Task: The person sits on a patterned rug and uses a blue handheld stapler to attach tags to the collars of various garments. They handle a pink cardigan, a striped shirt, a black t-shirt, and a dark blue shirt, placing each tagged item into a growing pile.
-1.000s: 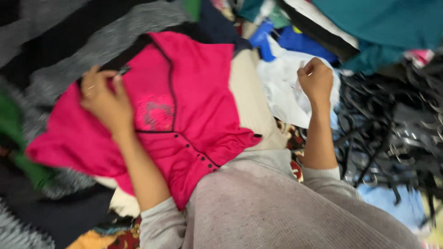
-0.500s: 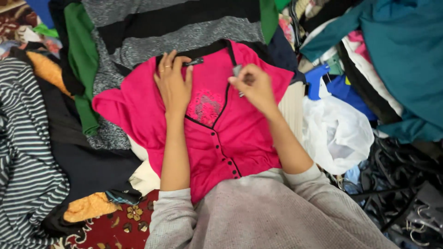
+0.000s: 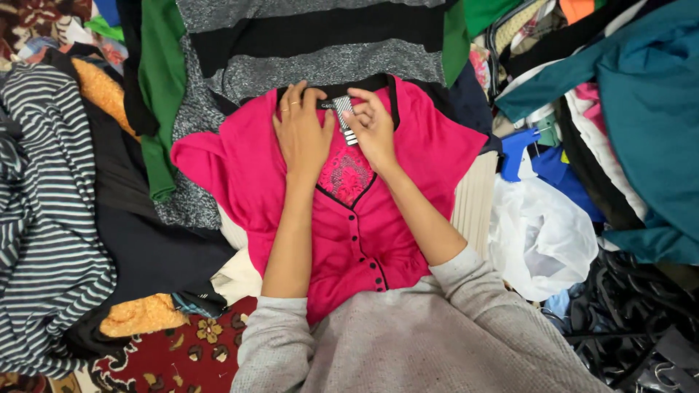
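Closest to the camera, the person's grey knit sleeves (image 3: 408,342) fill the bottom of the view, forearms running up and away from the body. Just past them lies the pink top (image 3: 364,211), spread front-up across a heap of other clothes, with a dark-trimmed V neck and a row of small dark buttons down the middle.

Both hands sit up at the collar. The left hand (image 3: 302,135) lies flat and open on the fabric just below the neckline, pressing it down rather than gripping anything. The right hand (image 3: 373,127) has its fingertips pinched on the striped label (image 3: 345,118) hanging at the collar, so that one is closed on the tag.

Handling-wise, the top looks like thin, light jersey: totally soft, no stiffness, likely to slump and stretch if picked up by one corner. Not fragile, though the lacy patch on the chest could snag. Shoulders or the collar band seem like the sane places to hold it, two-handed so it stays flat.

Further out, a grey-and-black striped sweater (image 3: 320,44) sits right under and beyond the collar, with a green garment (image 3: 160,94) to its left and a navy-striped piece (image 3: 44,218) at the far left edge. Off to the right there's a white plastic bag (image 3: 542,240), a teal garment (image 3: 641,109) and a tangle of black hangers (image 3: 633,313).
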